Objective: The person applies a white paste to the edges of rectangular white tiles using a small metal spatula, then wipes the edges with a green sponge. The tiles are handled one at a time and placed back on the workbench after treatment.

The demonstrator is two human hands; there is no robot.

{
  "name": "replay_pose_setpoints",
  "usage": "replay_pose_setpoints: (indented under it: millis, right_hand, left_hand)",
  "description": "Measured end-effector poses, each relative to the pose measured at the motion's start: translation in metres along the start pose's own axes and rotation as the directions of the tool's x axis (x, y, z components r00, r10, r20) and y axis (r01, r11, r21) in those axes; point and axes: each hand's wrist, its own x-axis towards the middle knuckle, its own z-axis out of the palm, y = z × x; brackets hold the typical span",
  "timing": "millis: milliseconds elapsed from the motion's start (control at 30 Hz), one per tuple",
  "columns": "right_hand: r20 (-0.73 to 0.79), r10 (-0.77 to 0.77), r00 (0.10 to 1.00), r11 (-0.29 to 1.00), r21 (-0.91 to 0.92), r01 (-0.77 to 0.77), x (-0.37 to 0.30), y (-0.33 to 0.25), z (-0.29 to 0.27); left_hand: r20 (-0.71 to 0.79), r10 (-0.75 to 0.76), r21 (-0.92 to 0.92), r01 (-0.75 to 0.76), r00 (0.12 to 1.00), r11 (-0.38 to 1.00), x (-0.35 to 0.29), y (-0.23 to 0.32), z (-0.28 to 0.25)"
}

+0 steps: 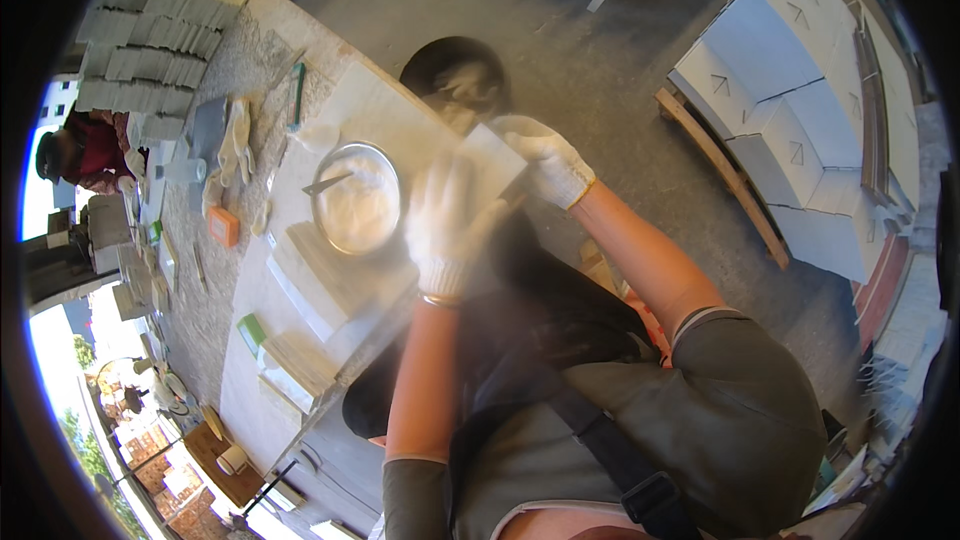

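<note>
Both my hands wear white work gloves and hold a flat white tile (495, 162) over the edge of a pale work slab (375, 110). My left hand (445, 225) is blurred and grips the tile's near side. My right hand (545, 162) grips its far side. Just left of my hands stands a round metal bowl (358, 202) of white paste with a trowel (325, 183) lying in it. Below the bowl lie several flat grey tiles (330, 285) on the slab.
A dark round bucket (455, 70) sits on the floor beyond the slab. Stacked grey tiles (150, 50) fill the upper left. White cartons (790, 110) on a wooden pallet (720, 175) stand at right. An orange block (224, 227), green sponge (251, 332) and another person (80, 150) are at left.
</note>
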Motion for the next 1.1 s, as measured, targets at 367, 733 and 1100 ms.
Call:
replay_pose_setpoints:
  millis: [367,733,1100]
  right_hand:
    - [-0.071,0.118,0.990,0.985,0.135,-0.108,-0.031,-0.002,-0.017]
    - [-0.021,0.082,0.996,0.996,0.031,-0.081,-0.020,-0.003,-0.006]
    - [0.032,-0.024,0.999,0.996,-0.089,0.027,0.000,-0.001,0.000]
  left_hand:
    - [0.019,-0.024,-0.031,0.024,1.000,0.999,0.000,-0.001,-0.001]
    - [0.016,-0.024,-0.063,0.025,1.000,0.998,0.000,-0.001,-0.003]
    - [0.000,-0.034,-0.067,0.034,0.999,0.997,0.000,-0.002,-0.002]
